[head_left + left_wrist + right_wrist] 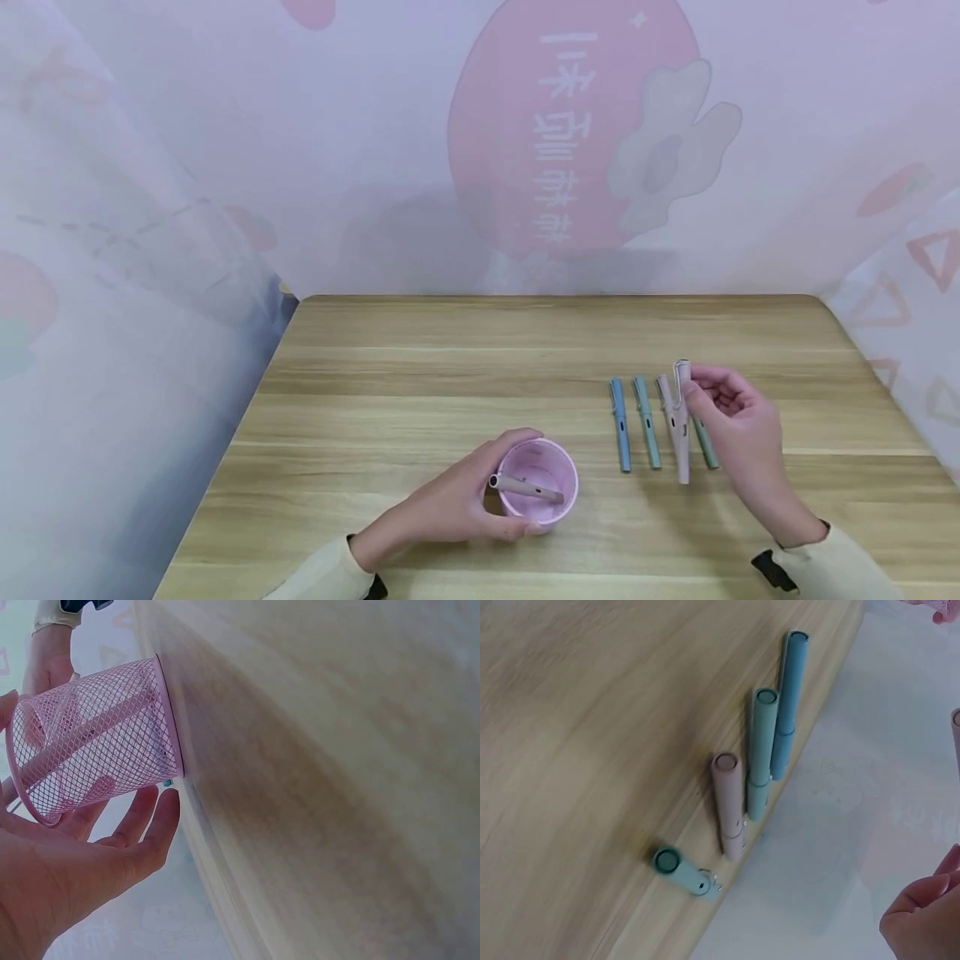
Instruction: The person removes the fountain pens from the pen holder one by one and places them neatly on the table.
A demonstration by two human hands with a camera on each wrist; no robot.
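I watched the left hand curl its fingers and thumb round the pink wire-mesh pen cup, which stood upright on the pale wood-grain table with one beige capped pen lying slanted inside it. To the right of the cup, the right hand pinched a pale pink capped pen with a metal clip between thumb and fingertips near its clip end, its far end raised off the table. Farther right of the cup than the cup's own width lay the rest in a row: a blue capped pen, a teal capped pen just beside it, and a sage green pen partly under the right hand; the right wrist view showed a second pink one between teal and green. I judged each pen light, stiff and smooth enough to roll or slip, so the clip end or mid-barrel seemed the surest place to pinch. The mesh cup looked light and tippy, best steadied round its wall.
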